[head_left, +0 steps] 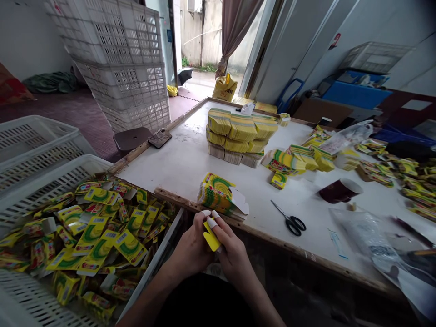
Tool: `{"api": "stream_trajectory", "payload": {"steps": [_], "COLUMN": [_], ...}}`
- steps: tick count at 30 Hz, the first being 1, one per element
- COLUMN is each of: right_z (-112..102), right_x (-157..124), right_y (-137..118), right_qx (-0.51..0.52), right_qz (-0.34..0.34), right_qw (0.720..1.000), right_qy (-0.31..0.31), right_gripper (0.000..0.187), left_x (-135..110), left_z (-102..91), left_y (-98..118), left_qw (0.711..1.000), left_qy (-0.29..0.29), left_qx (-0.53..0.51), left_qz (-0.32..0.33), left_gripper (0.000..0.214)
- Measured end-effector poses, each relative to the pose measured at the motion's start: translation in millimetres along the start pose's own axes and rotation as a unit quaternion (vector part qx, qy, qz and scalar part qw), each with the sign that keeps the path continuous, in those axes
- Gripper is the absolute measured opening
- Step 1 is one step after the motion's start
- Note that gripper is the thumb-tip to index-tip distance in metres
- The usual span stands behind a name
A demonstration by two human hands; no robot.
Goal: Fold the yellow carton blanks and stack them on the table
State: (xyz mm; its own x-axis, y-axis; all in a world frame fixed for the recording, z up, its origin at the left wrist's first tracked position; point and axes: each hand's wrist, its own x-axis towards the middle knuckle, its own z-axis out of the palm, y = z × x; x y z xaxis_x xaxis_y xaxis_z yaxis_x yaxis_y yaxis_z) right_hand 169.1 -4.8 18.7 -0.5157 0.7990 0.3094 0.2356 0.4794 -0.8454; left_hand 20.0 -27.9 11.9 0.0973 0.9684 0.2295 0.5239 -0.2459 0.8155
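Observation:
Both hands meet just in front of the table's near edge, around a small yellow carton (211,236). My left hand (195,243) grips it from the left, and my right hand (231,243) from the right; white coverings sit on some fingertips. A yellow flap sticks out toward me, while the rest of the carton is hidden by the fingers. Right behind the hands, a stack of flat yellow-green cartons (218,193) lies at the table edge. To the left, a white plastic crate (166,245) holds many yellow-green cartons (98,245).
On the white table (177,159) stand bundled carton stacks (241,129), scissors (289,220), a dark mug (340,190), a phone (160,138) and a clear plastic bag (371,236). Tall stacked crates (126,63) and a brown stool (132,138) are beyond the left edge.

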Motion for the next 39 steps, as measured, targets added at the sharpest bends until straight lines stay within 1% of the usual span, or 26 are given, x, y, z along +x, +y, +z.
{"api": "stream_trajectory", "payload": {"steps": [2,4,5,7,9,12,14,16,18,19,20,21,22,23,24,25,26,27,28,29,30,31,33,35,39], "right_z": [-1,-4,-6,-10,-16,-28,-33,-34,-27,-22,-17,-13,-11,-10,-12,-16,-22,-28,-35,-41,-45,-48,-50,-49,-45], "right_x": [1,3,3,4,4,7,10,12,12,12,11,11,12,13,17,22,28,36,44,53,61,68,78,83,85], "right_y": [6,11,14,17,18,13,8,5,3,3,3,3,4,4,5,6,8,11,14,18,22,26,32,34,31], "right_qx": [-0.028,-0.055,-0.071,-0.102,-0.116,-0.093,-0.067,-0.048,-0.029,-0.014,0.008,0.035,0.063,0.083,0.089,0.075,0.041,-0.009,-0.066,-0.123,-0.177,-0.220,-0.270,-0.279,-0.265], "right_qz": [-0.017,-0.026,-0.030,-0.036,-0.034,-0.020,-0.005,0.024,0.054,0.065,0.070,0.070,0.069,0.068,0.068,0.071,0.076,0.083,0.092,0.093,0.095,0.097,0.099,0.101,0.107], "right_qw": [0.999,0.996,0.995,0.994,0.992,0.993,0.994,0.996,0.998,0.998,0.997,0.997,0.995,0.993,0.991,0.990,0.988,0.983,0.976,0.968,0.960,0.954,0.947,0.947,0.950], "right_qy": [0.041,0.066,0.061,0.019,-0.025,-0.076,-0.091,-0.069,-0.024,-0.004,0.014,0.027,0.038,0.052,0.073,0.099,0.129,0.161,0.186,0.197,0.194,0.181,0.145,0.123,0.123], "right_gripper": [0.057,0.058,0.059,0.056,0.047,0.030,0.027,0.026,0.022,0.024,0.029,0.037,0.048,0.056,0.060,0.059,0.053,0.044,0.036,0.033,0.033,0.033,0.035,0.037,0.036], "left_x": [1,1,0,0,0,3,6,8,9,8,7,5,3,0,-2,-4,-6,-6,-7,-7,-6,-6,-5,-3,-1], "left_z": [-2.7,-9.6,-14.1,-23.5,-31.9,-40.0,-42.0,-41.8,-40.4,-39.7,-39.0,-38.5,-38.1,-37.9,-37.6,-37.3,-36.8,-36.0,-34.5,-32.5,-29.9,-26.7,-20.0,-14.1,-7.5], "left_y": [-2,-2,-2,-2,-1,2,4,6,7,8,7,6,4,1,-3,-7,-12,-16,-19,-22,-23,-23,-22,-20,-17], "left_qw": [0.999,0.998,0.998,0.998,0.998,0.997,0.998,0.997,0.997,0.998,0.998,0.999,0.998,0.990,0.969,0.932,0.880,0.825,0.777,0.742,0.723,0.717,0.729,0.749,0.778], "left_qy": [0.035,0.039,0.033,0.012,-0.011,-0.038,-0.046,-0.045,-0.034,-0.026,-0.019,-0.009,0.015,0.058,0.122,0.198,0.272,0.329,0.359,0.364,0.350,0.326,0.277,0.247,0.222], "left_qx": [0.019,0.040,0.046,0.054,0.059,0.051,0.046,0.055,0.067,0.065,0.050,0.016,-0.039,-0.112,-0.199,-0.289,-0.374,-0.443,-0.497,-0.535,-0.559,-0.569,-0.565,-0.549,-0.526], "left_qz": [-0.008,-0.024,-0.029,-0.029,-0.026,-0.032,-0.023,-0.008,-0.003,-0.006,-0.015,-0.030,-0.050,-0.069,-0.085,-0.097,-0.107,-0.121,-0.144,-0.174,-0.206,-0.235,-0.271,-0.276,-0.265], "left_gripper": [0.068,0.061,0.057,0.048,0.046,0.049,0.050,0.050,0.050,0.049,0.049,0.050,0.051,0.052,0.053,0.053,0.052,0.052,0.054,0.055,0.055,0.052,0.049,0.048,0.043]}}
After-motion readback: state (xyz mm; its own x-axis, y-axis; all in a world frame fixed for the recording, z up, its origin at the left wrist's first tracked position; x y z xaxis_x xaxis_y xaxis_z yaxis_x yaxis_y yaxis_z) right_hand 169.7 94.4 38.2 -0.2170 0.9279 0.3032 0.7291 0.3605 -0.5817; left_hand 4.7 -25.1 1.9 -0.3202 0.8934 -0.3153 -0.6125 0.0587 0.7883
